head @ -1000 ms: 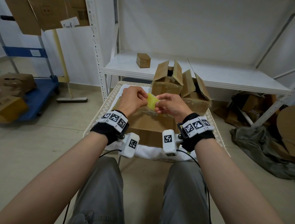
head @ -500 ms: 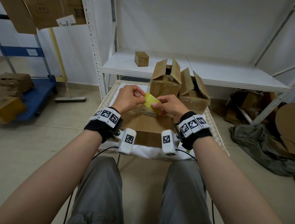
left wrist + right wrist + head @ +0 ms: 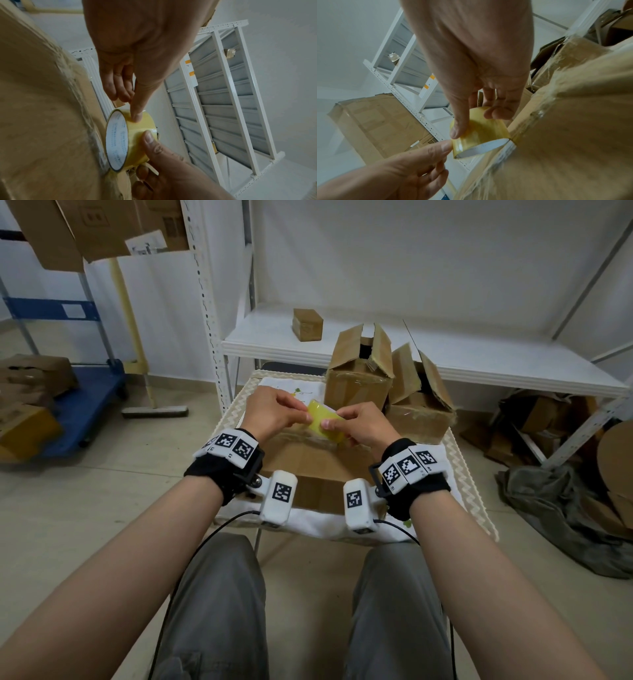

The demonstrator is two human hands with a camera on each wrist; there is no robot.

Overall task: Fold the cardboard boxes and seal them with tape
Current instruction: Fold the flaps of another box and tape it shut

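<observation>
A yellow tape roll (image 3: 325, 424) is held just above a closed cardboard box (image 3: 315, 470) on the small table. My right hand (image 3: 334, 428) grips the roll (image 3: 481, 132), with its thumb (image 3: 457, 128) on one side and fingers (image 3: 496, 112) on the other. My left hand (image 3: 301, 414) sits at the roll's left edge. Only its thumb tip (image 3: 137, 117) presses on the roll's (image 3: 130, 138) outer wrap. Its other fingers (image 3: 118, 93) are curled clear of the roll. No loose tape end shows.
Two open boxes (image 3: 359, 371) (image 3: 421, 405) stand with flaps up at the table's far right. A small closed box (image 3: 307, 324) sits on the white shelf (image 3: 479, 361) behind. More cardboard lies on a blue cart (image 3: 85, 392) at left and on the floor at right (image 3: 548, 419).
The roll has tilted a little and sunk slightly toward the box between my hands. Both hands stay on it in nearly the same place.
</observation>
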